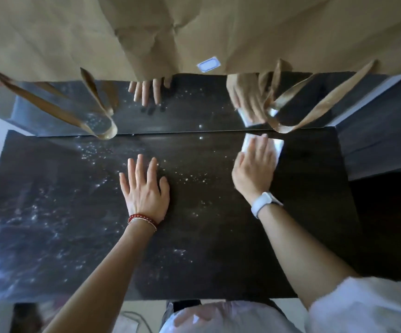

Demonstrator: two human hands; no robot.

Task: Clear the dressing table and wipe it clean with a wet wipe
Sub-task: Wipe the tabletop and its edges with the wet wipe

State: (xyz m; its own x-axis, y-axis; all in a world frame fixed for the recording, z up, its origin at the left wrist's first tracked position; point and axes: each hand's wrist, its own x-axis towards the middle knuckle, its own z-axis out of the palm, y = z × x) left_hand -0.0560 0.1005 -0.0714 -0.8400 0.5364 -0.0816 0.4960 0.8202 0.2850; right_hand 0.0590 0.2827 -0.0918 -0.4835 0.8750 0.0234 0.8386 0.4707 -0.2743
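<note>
**Wipe pass at rear-right of tabletop**

Dark glossy dressing table top (194, 248) carries no items; pale specks show to the left of and btwn both hands. Right hand (254, 169), fingers straight, presses white folded wet wipe (276, 146) flat just ahead of its palm, at rear edge by mirror (194, 109). Wipe long axis approx. left-right. Left hand (144, 188) rests splayed, holding nothing. Unwiped area lies left of wipe; right hand nearer.

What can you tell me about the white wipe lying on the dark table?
The white folded wet wipe looks like a thin, soft rectangle. It lies flat at the back right of the dark glossy table top, close to the mirror, which reflects it. The right hand presses on it with straight fingers, covering most of it.
</note>
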